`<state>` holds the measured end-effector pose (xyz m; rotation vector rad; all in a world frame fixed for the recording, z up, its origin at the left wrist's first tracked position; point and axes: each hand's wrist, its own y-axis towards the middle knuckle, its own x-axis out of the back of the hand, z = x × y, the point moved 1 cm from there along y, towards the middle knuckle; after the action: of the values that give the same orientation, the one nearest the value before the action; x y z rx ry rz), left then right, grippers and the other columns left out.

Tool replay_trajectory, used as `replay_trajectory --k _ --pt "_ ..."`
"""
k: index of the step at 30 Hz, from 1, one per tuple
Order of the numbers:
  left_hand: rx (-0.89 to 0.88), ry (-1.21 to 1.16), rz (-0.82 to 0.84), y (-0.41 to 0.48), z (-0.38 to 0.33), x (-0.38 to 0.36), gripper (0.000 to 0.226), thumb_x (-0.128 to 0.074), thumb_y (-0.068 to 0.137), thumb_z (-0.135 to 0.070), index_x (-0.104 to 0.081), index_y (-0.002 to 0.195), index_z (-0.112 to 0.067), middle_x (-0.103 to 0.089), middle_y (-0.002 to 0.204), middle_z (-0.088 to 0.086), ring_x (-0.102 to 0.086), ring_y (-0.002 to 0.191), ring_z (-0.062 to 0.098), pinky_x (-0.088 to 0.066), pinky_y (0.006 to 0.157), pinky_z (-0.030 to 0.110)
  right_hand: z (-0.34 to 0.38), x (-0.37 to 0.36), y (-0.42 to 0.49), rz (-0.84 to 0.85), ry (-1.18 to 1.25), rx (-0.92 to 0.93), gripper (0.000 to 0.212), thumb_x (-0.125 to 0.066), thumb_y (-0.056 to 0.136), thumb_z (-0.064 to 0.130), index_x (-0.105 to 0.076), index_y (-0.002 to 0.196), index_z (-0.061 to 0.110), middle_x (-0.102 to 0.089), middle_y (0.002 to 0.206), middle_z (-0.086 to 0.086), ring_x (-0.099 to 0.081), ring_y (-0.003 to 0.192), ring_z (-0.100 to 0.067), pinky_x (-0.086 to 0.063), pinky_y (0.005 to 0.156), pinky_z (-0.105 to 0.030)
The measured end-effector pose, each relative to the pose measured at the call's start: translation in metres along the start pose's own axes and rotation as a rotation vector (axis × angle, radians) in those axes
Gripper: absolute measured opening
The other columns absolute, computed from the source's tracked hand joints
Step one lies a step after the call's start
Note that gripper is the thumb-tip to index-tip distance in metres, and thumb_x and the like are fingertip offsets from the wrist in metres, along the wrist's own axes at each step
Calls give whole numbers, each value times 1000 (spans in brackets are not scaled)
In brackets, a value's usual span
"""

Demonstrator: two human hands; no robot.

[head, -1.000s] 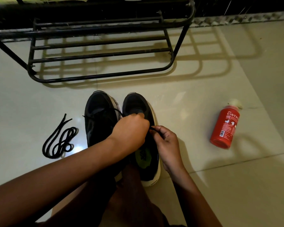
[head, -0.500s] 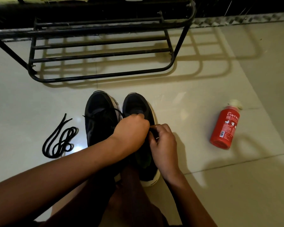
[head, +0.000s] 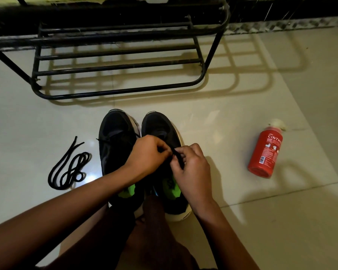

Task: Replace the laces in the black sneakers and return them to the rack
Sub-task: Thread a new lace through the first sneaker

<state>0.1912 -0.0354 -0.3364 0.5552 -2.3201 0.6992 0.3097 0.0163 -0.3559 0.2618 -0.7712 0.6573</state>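
Now the right hand, which was drawing the lace out sideways a second ago, has closed in beside the left hand; both pinch that lace over the right-of-centre sneaker at mid-frame; threading probably continues, with the rack at the top waiting.

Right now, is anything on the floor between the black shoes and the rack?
No. Bare floor lies between the sneakers and the rack. The loose lace sits off left, the red bottle off right.
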Motion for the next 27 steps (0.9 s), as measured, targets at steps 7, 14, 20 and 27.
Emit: replay_trajectory --k 7,14,20,27 --pt "-14 -208 -84 -4 6 -2 37 -69 79 -7 -36 78 -23 -69 76 -1 -63 67 0 -49 63 15 -6 3 7 87 524 -270 14 -60 89 22 -72 81 21 -71 80 0 -66 76 -10 -50 67 -23" --pt "-165 -32 -68 -11 13 3 42 -75 74 -28 -42 100 -23 -58 90 -10 -54 80 7 -41 68 14 -8 2 11 33 812 -515 19 -52 94 15 -64 78 18 -68 72 3 -65 70 -5 -49 62 -19" --pt "-224 281 -67 -19 31 6 96 -55 52 -79 -34 132 -30 -39 128 -2 -34 120 16 -29 102 36 -28 27 18 -292 1585 -885 32 -33 101 21 -45 73 13 -50 42 3 -52 40 -9 -49 44 -18" --pt "-212 238 -103 -19 34 3 88 -71 62 -61 -34 133 -26 -38 127 -2 -37 117 15 -30 100 32 -71 59 15 -880 344 -384 21 -45 90 25 -59 81 12 -56 70 -9 -44 59 -9 -36 59 -14"
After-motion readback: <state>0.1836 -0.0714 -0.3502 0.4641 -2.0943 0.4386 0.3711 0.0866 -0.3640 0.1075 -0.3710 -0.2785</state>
